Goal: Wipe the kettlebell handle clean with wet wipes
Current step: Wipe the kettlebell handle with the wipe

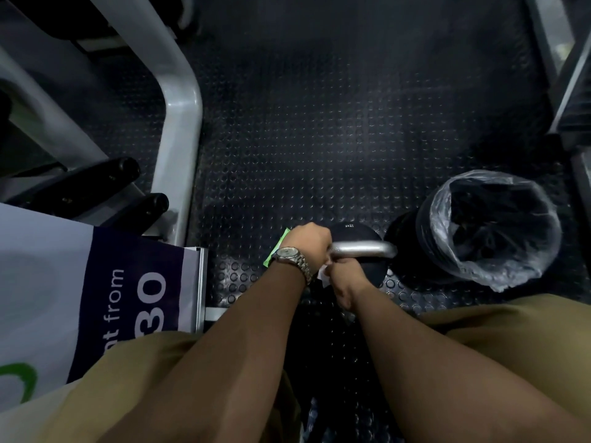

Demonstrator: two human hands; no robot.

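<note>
A black kettlebell (355, 233) stands on the studded rubber floor, its silver handle (364, 249) lying across the top. My left hand (308, 241), with a metal watch on the wrist, is closed around the handle's left end. My right hand (347, 276) sits just below the handle and pinches a white wet wipe (323, 274) against the handle's near left part. A green wipe pack (277, 247) lies on the floor behind my left wrist, mostly hidden.
A black bin lined with a clear bag (492, 228) stands right of the kettlebell. A grey machine frame (182, 123) with black handles (105, 177) rises on the left. A printed banner stand (96, 289) is at near left. My knees fill the bottom.
</note>
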